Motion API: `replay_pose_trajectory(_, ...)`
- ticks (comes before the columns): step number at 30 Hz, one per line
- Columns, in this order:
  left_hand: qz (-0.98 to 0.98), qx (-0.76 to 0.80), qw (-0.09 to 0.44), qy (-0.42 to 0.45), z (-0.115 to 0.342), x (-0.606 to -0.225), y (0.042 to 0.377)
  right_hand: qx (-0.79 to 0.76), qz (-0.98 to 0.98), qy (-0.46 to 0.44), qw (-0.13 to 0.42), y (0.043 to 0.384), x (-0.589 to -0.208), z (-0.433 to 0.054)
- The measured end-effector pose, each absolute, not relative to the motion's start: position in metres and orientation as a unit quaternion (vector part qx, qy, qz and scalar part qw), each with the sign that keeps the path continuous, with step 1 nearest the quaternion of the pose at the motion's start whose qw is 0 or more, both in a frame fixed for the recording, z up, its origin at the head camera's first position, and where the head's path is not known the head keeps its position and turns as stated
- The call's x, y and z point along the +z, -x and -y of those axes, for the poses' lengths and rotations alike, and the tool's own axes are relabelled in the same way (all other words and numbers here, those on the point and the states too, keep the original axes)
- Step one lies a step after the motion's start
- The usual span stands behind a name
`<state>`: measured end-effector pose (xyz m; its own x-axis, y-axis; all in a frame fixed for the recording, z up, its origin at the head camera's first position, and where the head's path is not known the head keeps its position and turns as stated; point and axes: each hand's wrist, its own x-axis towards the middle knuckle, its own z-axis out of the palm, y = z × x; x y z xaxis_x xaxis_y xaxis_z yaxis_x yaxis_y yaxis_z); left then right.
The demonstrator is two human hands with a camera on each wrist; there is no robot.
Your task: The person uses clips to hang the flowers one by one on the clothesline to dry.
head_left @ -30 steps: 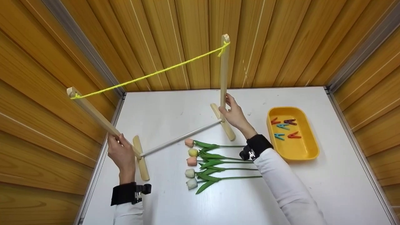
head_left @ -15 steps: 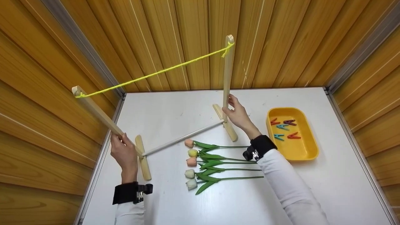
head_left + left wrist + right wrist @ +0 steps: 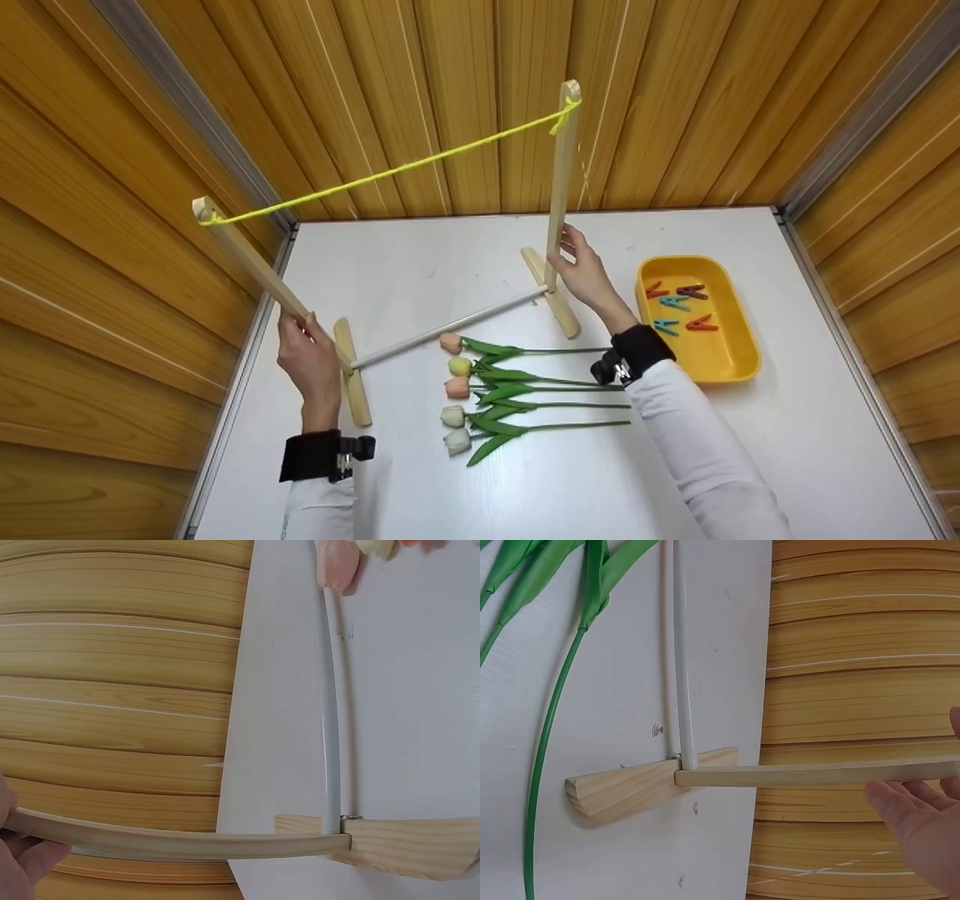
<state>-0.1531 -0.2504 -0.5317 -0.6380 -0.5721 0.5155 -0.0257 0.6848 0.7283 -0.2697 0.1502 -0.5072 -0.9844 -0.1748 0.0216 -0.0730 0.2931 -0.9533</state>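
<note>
A wooden stand has two upright posts on flat feet, joined low down by a white rod (image 3: 450, 326). Yellow string (image 3: 397, 169) runs between the post tops, knotted at each end. My left hand (image 3: 311, 360) grips the left post (image 3: 255, 262) above its wooden foot (image 3: 360, 401). The right post (image 3: 562, 172) is held by my right hand (image 3: 589, 277), thumb on the near side, above the right foot (image 3: 562, 315). In the right wrist view, the fingers (image 3: 889, 799) touch the post's underside. Both wrists wear black camera bands.
Several artificial tulips (image 3: 510, 390) lie in a row before the stand, blooms leftward. A yellow tray (image 3: 724, 360) at the right holds several small clothespins (image 3: 701, 322). Wood-patterned walls (image 3: 465, 90) enclose the white table (image 3: 420, 495) at the back and sides.
Both hands have shifted the stand a little to the right across the table, keeping hold of the posts. The tulips and tray have stayed in place.
</note>
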Motion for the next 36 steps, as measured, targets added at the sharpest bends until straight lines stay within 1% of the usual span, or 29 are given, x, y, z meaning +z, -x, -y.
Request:
replay_pose_trajectory(14, 0.840, -0.362, 0.372, -0.158, 0.235, -0.532, 0.162, -0.571, -0.817, 0.075, 0.002, 0.264, -0.509, -0.171)
replay_pose_trajectory(23, 0.846, -0.372, 0.356, -0.140, 0.221, -0.530, 0.174, -0.573, -0.819, 0.044, 0.000, 0.258, -0.508, -0.193)
replay_pose_trajectory(30, 0.847, -0.379, 0.351, -0.126, 0.215, -0.528, 0.184, -0.575, -0.818, 0.035, -0.006, 0.257, -0.506, -0.201)
replay_pose_trajectory(36, 0.853, -0.388, 0.329, -0.119, 0.206, -0.527, 0.191, -0.579, -0.815, 0.018, -0.003, 0.254, -0.505, -0.211)
